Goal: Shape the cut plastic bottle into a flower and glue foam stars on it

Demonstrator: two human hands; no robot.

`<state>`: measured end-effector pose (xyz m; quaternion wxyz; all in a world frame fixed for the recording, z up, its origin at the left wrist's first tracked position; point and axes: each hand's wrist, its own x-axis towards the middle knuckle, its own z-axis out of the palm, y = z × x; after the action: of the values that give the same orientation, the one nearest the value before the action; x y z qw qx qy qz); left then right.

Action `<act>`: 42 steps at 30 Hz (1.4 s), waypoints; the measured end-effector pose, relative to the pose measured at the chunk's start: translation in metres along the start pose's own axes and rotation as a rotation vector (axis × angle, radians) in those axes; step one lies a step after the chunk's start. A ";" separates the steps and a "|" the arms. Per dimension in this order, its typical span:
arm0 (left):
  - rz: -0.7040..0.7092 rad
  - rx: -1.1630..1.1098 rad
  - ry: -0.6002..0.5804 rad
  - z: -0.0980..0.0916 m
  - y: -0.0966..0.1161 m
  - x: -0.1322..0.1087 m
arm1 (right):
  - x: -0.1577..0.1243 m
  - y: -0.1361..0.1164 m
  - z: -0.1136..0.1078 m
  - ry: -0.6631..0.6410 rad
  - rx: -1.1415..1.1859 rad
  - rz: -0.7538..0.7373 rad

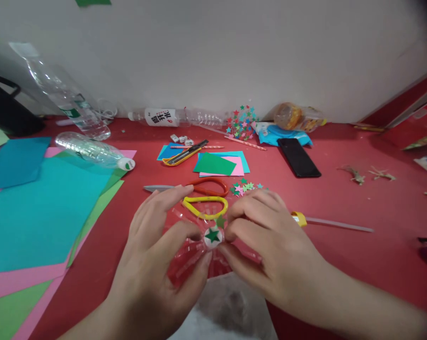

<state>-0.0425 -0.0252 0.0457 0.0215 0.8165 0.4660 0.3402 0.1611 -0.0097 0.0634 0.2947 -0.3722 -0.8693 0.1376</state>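
Observation:
Between my hands is a cut clear plastic bottle top (189, 246), its strips splayed outward below a white cap (208, 242). A dark green star (212, 235) lies on the cap, and a lighter green star (221, 221) shows at its far side. My left hand (153, 255) grips the cap's left side with thumb and forefinger. At the right side, my right hand (266, 241) is closed in a pinch against it; whether those fingertips also touch the lighter star I cannot tell. Just beyond are scissors (206, 208) with one red and one yellow handle loop.
Paper stars (246, 188) lie behind the scissors, near small coloured sheets (215, 163) and a yellow box cutter (185, 153). A phone (298, 157) and glue stick (335, 224) are to the right. Large coloured paper (46, 212) and a lying bottle (89, 148) are left.

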 end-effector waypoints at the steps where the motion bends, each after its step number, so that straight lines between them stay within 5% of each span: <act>1: 0.004 0.009 0.003 0.000 -0.001 -0.001 | 0.000 0.000 0.000 0.005 0.004 -0.002; 11: 0.012 -0.057 -0.026 0.011 -0.001 -0.008 | 0.001 0.000 0.004 0.052 -0.013 -0.054; 24: -0.180 -0.381 -0.059 0.015 -0.005 -0.009 | -0.001 -0.005 0.015 0.123 -0.110 -0.139; 42: -0.136 -0.311 -0.009 0.014 -0.005 -0.011 | -0.009 -0.006 0.019 0.159 -0.219 -0.167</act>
<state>-0.0416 -0.0272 0.0271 0.1729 0.7715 0.4617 0.4022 0.1507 -0.0205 0.0474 0.3306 -0.3383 -0.8810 -0.0129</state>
